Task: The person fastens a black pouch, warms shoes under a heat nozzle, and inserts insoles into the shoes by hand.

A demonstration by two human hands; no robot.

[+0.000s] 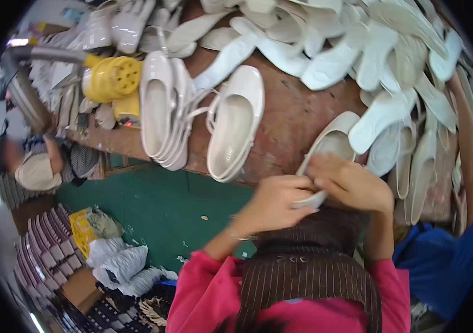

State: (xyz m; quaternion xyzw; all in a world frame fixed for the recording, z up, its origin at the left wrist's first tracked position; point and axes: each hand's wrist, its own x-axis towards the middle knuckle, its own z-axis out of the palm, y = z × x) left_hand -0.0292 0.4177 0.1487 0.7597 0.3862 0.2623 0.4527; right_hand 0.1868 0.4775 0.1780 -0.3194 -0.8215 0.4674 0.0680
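A cream flat shoe (344, 123) lies over the near edge of the bench, toe pointing away from me. My left hand (275, 204) is closed around its heel end, where a pale rim (310, 200) shows under the fingers. Over the shoe's opening is my right hand (353, 183), its fingers smeared by motion, so whether they grip anything is unclear. To the left stand a single cream shoe (236, 125) with a strap and a nested row of similar shoes (159, 119).
White insoles (325, 69) and more shoes pile up at the back and right of the brown bench (281, 111). A yellow machine nozzle (117, 77) is at left. One person sits far left; another in a blue sleeve (447, 261) works at right. Bags (122, 266) lie on the green floor.
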